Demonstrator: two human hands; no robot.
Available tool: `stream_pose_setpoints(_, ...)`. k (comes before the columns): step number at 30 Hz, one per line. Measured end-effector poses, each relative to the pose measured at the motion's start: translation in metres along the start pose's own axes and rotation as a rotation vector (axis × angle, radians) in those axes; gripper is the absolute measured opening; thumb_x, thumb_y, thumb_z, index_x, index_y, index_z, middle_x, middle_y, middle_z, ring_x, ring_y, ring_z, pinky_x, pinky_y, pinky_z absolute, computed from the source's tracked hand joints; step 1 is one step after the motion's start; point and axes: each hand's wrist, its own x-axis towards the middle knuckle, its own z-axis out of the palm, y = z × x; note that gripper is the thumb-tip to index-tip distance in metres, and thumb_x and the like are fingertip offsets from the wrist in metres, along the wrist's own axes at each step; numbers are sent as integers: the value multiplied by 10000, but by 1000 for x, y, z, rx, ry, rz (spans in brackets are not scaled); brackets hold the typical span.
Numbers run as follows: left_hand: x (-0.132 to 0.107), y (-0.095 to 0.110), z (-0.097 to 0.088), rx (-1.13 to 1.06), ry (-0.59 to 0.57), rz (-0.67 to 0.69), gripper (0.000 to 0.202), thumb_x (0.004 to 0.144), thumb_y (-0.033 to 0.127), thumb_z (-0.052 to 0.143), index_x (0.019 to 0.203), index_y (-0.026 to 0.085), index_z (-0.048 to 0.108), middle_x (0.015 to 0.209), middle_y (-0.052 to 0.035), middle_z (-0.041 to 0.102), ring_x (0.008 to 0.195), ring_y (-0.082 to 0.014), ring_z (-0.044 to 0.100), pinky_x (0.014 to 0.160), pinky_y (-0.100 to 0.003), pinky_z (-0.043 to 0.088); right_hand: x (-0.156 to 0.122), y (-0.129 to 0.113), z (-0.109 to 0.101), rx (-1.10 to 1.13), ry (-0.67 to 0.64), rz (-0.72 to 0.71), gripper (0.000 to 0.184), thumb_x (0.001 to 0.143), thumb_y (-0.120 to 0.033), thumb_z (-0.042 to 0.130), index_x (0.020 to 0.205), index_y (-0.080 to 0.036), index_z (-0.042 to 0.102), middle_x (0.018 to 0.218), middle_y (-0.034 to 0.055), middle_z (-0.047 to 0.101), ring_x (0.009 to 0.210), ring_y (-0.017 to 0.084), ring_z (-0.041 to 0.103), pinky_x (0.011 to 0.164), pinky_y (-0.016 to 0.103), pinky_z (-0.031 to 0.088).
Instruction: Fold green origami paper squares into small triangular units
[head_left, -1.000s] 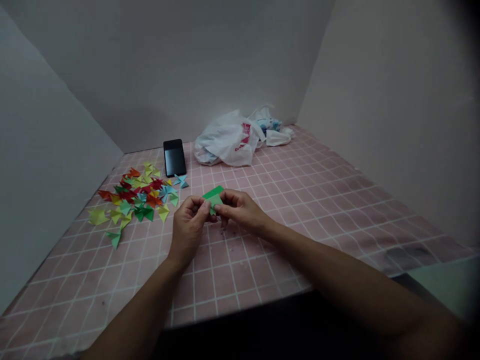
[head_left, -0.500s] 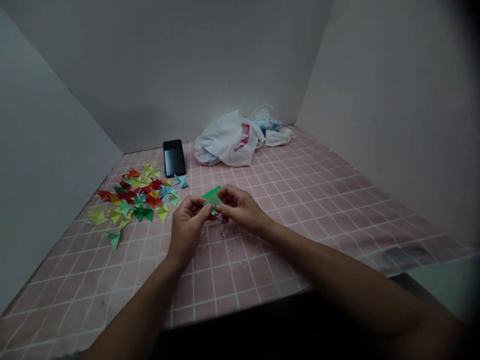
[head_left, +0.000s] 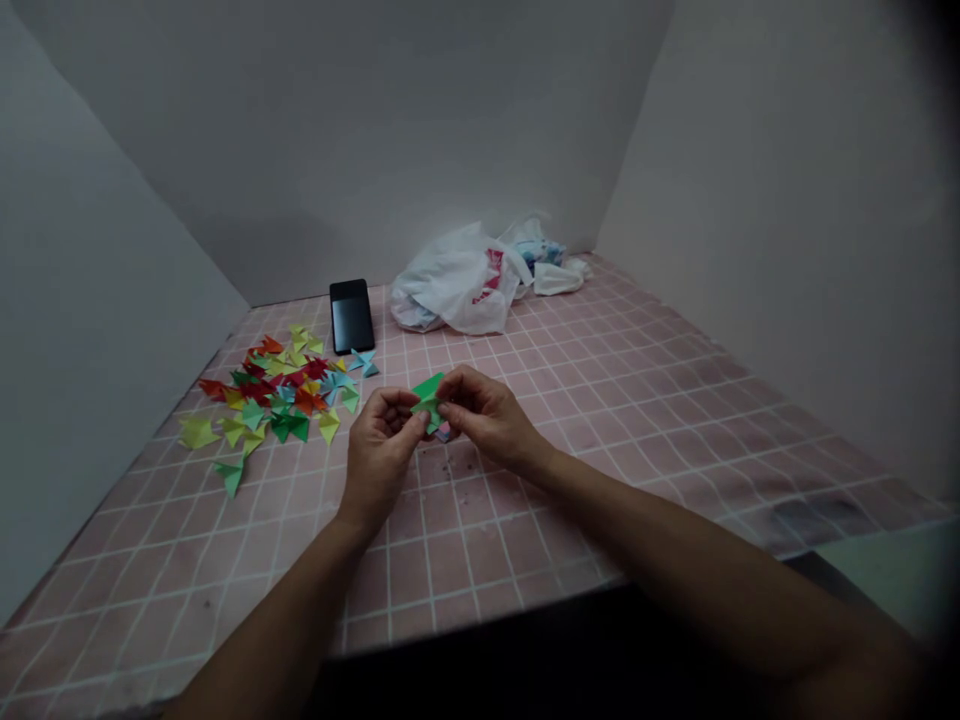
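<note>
A small piece of green folded paper [head_left: 428, 388] is held up between my two hands over the table. My left hand [head_left: 381, 440] pinches its left side with thumb and fingers. On the other side, the thumb and index finger of my right hand [head_left: 484, 415] grip the paper's right edge. The fingers partly cover the folds. Just below the paper, a bit of pinkish-purple paper [head_left: 443, 432] shows, mostly hidden by the right hand. To the left of my left hand lies a loose pile of folded paper pieces [head_left: 281, 424] in green, yellow, red, orange and light blue.
A black phone [head_left: 352, 316] lies behind the pile. White plastic bags [head_left: 457, 285] with red print sit at the back against the wall. A pink checked cloth [head_left: 525, 560] covers the table, and pale walls [head_left: 420, 120] stand at the back and both sides.
The thumbs have shifted slightly on the green paper, and its lower flap shows a changed shape. The whole view has moved a little; the pile, phone and bags stay put.
</note>
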Motion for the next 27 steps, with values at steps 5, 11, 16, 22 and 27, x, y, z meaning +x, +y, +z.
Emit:
stream_pose_setpoints(5, 0, -1, -1, -48, -9, 13, 205, 753, 235, 767, 891, 183, 625, 753, 25, 658, 634, -103, 638, 606, -221, 546, 1, 1, 0, 109, 1, 29, 147, 806, -249, 697, 857, -194, 570, 755, -37, 590, 604, 85, 591, 533, 212, 510)
stream_pose_setpoints(11, 0, -1, 0, -11, -8, 11, 160, 752, 228, 754, 844, 180, 632, 728, 23, 661, 617, -112, 640, 602, -231, 530, 1, -1, 1, 164, -22, 32, 146, 792, -241, 707, 851, -196, 582, 719, -44, 605, 588, 83, 587, 519, 200, 492)
stream_pose_setpoints(16, -1, -3, -2, -34, -15, 10, 115, 788, 227, 726, 855, 183, 643, 726, 23, 661, 614, -112, 632, 612, -234, 521, 0, -5, 2, 140, -21, 8, 100, 798, -233, 694, 822, -192, 605, 722, -43, 612, 561, 72, 575, 534, 205, 502)
stream_pose_setpoints(22, -1, -9, -5, -66, -28, 11, 69, 803, 204, 702, 847, 193, 650, 719, 24, 655, 619, -120, 619, 635, -247, 511, -2, -8, 2, 143, -28, 10, 96, 780, -230, 685, 793, -189, 599, 696, -44, 613, 540, 77, 586, 528, 212, 512)
stream_pose_setpoints(27, -1, -9, -5, -74, -41, 14, 95, 803, 227, 724, 876, 194, 672, 747, 22, 655, 626, -120, 619, 631, -247, 514, -2, -9, 2, 129, -33, 11, 104, 789, -246, 676, 790, -190, 589, 686, -46, 606, 542, 73, 584, 542, 214, 521)
